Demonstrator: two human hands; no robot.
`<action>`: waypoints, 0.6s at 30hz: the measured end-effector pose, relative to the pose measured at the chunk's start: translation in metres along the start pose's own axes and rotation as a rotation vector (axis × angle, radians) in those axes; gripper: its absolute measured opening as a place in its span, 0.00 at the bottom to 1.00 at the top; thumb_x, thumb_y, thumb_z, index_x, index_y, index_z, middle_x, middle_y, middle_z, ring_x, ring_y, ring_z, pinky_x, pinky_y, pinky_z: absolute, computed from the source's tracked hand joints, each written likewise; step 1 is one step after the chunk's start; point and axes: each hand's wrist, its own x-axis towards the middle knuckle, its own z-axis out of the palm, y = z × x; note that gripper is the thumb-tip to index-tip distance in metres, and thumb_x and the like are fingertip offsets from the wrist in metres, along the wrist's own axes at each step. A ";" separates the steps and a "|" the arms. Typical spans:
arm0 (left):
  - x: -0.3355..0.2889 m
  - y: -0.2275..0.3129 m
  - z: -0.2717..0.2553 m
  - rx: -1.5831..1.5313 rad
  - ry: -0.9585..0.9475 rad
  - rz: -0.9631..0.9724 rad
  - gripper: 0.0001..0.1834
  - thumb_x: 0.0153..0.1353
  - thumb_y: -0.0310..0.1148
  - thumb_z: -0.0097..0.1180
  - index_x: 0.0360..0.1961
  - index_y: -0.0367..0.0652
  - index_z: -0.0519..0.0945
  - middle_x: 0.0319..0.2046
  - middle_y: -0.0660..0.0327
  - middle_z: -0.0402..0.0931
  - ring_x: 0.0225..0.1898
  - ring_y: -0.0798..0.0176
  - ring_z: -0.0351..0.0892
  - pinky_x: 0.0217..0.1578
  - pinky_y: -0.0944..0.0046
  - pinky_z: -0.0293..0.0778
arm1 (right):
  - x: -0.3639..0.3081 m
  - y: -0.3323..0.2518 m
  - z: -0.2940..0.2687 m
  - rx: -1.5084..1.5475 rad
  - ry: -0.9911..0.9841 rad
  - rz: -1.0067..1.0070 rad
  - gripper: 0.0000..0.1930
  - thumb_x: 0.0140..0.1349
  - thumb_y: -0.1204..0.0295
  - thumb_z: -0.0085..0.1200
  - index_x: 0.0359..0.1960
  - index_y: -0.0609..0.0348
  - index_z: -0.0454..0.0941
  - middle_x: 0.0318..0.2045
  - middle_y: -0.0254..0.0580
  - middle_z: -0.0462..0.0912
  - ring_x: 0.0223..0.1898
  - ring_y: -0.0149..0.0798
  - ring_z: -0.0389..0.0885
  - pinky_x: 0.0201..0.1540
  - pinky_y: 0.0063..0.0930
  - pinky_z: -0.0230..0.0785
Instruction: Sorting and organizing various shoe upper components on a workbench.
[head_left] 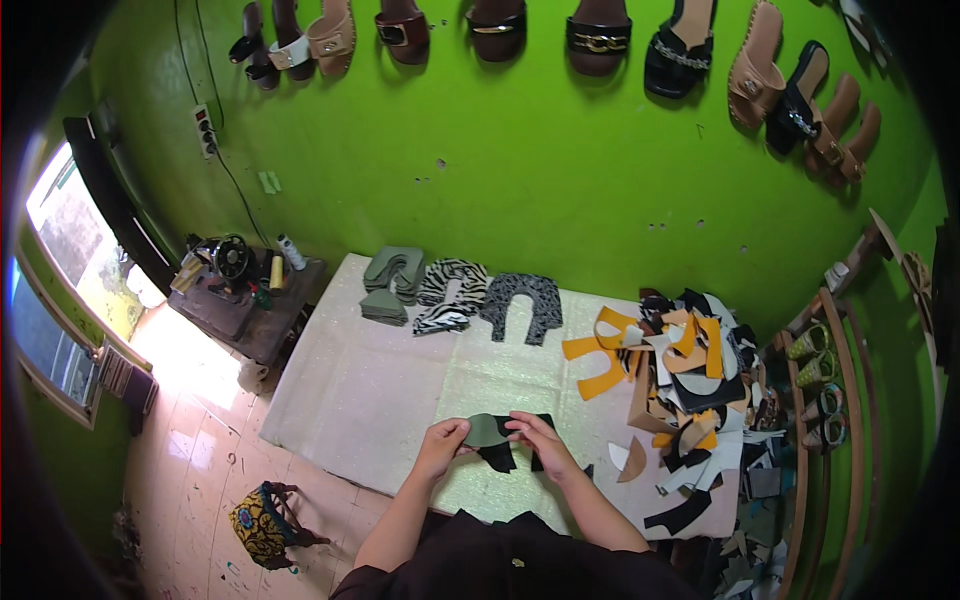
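Observation:
Over the near edge of the white-covered table [390, 390], both hands hold a small grey-green piece of shoe material [485, 430] with a rounded edge. My left hand [440, 446] pinches its left end between thumb and fingers. At its right side, the fingers of my right hand [540, 442] are closed on the same piece. Just under and beside it shows a black cut piece [497, 459]; whether a hand also grips this is unclear. Farther back lie stacks of grey-green pieces [395, 272], zebra-striped pieces [450, 292] and speckled grey-black pieces [522, 302].
A heap of coloured scraps [700, 385] covers the table's right side, with yellow cut pieces [600, 378] beside it. A sewing machine [230, 262] stands at the left, a patterned stool [262, 522] on the floor. Sandals [598, 40] hang on the green wall; a wooden rack [850, 400] stands right.

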 end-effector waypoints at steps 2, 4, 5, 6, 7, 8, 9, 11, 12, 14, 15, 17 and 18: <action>0.002 0.009 -0.015 0.019 0.013 0.010 0.15 0.64 0.39 0.49 0.40 0.35 0.76 0.28 0.62 0.77 0.27 0.72 0.77 0.28 0.75 0.72 | 0.018 0.001 0.012 0.021 -0.179 0.082 0.26 0.65 0.59 0.43 0.61 0.57 0.59 0.49 0.35 0.73 0.44 0.26 0.73 0.48 0.19 0.60; 0.011 0.014 -0.036 0.031 0.030 0.021 0.15 0.63 0.39 0.50 0.40 0.37 0.77 0.27 0.63 0.77 0.25 0.72 0.75 0.28 0.75 0.72 | 0.038 0.008 0.028 -0.037 -0.283 0.073 0.18 0.64 0.62 0.47 0.50 0.60 0.70 0.39 0.33 0.76 0.39 0.26 0.74 0.45 0.19 0.62; 0.017 0.019 -0.048 0.039 0.032 0.030 0.15 0.63 0.39 0.50 0.40 0.37 0.77 0.27 0.63 0.77 0.25 0.72 0.75 0.28 0.75 0.72 | 0.051 0.012 0.035 -0.076 -0.345 0.077 0.15 0.63 0.63 0.48 0.45 0.60 0.73 0.35 0.32 0.77 0.37 0.25 0.74 0.44 0.19 0.63; 0.023 0.025 -0.058 0.026 0.045 0.041 0.15 0.63 0.40 0.51 0.40 0.37 0.77 0.27 0.64 0.76 0.24 0.73 0.74 0.27 0.75 0.71 | 0.062 0.012 0.043 -0.112 -0.306 0.055 0.10 0.62 0.65 0.50 0.33 0.61 0.75 0.30 0.29 0.76 0.33 0.25 0.73 0.40 0.19 0.64; 0.029 0.033 -0.068 0.014 0.056 0.052 0.16 0.63 0.41 0.51 0.40 0.38 0.78 0.26 0.65 0.76 0.23 0.73 0.73 0.26 0.75 0.71 | 0.074 0.010 0.050 -0.111 -0.310 0.045 0.10 0.62 0.65 0.50 0.33 0.61 0.75 0.30 0.29 0.76 0.33 0.25 0.73 0.40 0.19 0.64; 0.037 0.042 -0.079 0.020 0.056 0.060 0.16 0.63 0.41 0.51 0.40 0.38 0.78 0.26 0.65 0.76 0.23 0.73 0.73 0.26 0.75 0.71 | 0.087 0.008 0.057 -0.177 -0.304 0.059 0.11 0.62 0.65 0.50 0.31 0.60 0.75 0.29 0.29 0.76 0.32 0.25 0.73 0.39 0.19 0.63; 0.045 0.054 -0.089 0.091 0.129 0.035 0.15 0.62 0.42 0.52 0.34 0.38 0.78 0.23 0.66 0.75 0.21 0.74 0.72 0.23 0.75 0.71 | 0.100 0.003 0.064 -0.242 -0.293 0.074 0.11 0.61 0.65 0.51 0.30 0.60 0.75 0.28 0.29 0.76 0.31 0.24 0.72 0.38 0.19 0.63; 0.064 0.073 -0.115 0.170 0.194 0.016 0.17 0.61 0.43 0.53 0.29 0.38 0.78 0.20 0.66 0.74 0.19 0.75 0.70 0.21 0.75 0.70 | 0.131 -0.002 0.080 -0.294 -0.210 0.055 0.13 0.60 0.64 0.52 0.26 0.61 0.77 0.25 0.32 0.76 0.29 0.25 0.71 0.37 0.19 0.63; 0.077 0.079 -0.137 0.302 0.215 0.026 0.18 0.60 0.45 0.54 0.23 0.39 0.77 0.17 0.68 0.71 0.17 0.75 0.68 0.19 0.75 0.66 | 0.151 0.000 0.088 -0.442 -0.076 -0.050 0.13 0.59 0.62 0.53 0.25 0.60 0.78 0.24 0.35 0.76 0.28 0.28 0.72 0.36 0.21 0.63; 0.100 0.096 -0.156 0.516 0.283 0.066 0.26 0.57 0.49 0.57 0.11 0.41 0.71 0.08 0.67 0.64 0.12 0.76 0.62 0.16 0.72 0.60 | 0.189 0.006 0.101 -0.783 0.195 -0.231 0.15 0.55 0.56 0.55 0.23 0.55 0.81 0.29 0.43 0.78 0.33 0.39 0.74 0.38 0.32 0.62; 0.111 0.101 -0.171 0.520 0.285 0.067 0.26 0.57 0.49 0.57 0.11 0.41 0.71 0.08 0.67 0.64 0.12 0.76 0.62 0.16 0.72 0.60 | 0.203 0.003 0.115 -0.780 0.194 -0.232 0.15 0.55 0.56 0.55 0.23 0.55 0.81 0.29 0.43 0.78 0.33 0.39 0.74 0.38 0.32 0.62; 0.142 0.107 -0.205 0.830 0.434 0.228 0.27 0.57 0.51 0.55 0.12 0.38 0.72 0.09 0.61 0.66 0.12 0.67 0.65 0.18 0.65 0.63 | 0.229 -0.010 0.143 -0.929 0.288 -0.091 0.16 0.54 0.52 0.54 0.24 0.49 0.82 0.36 0.41 0.78 0.43 0.46 0.71 0.43 0.44 0.58; 0.160 0.110 -0.214 0.831 0.422 0.234 0.27 0.57 0.51 0.55 0.12 0.38 0.72 0.09 0.61 0.66 0.12 0.67 0.65 0.18 0.65 0.63 | 0.247 -0.004 0.144 -0.895 0.292 -0.098 0.14 0.55 0.53 0.52 0.24 0.46 0.83 0.38 0.37 0.78 0.48 0.47 0.66 0.45 0.50 0.54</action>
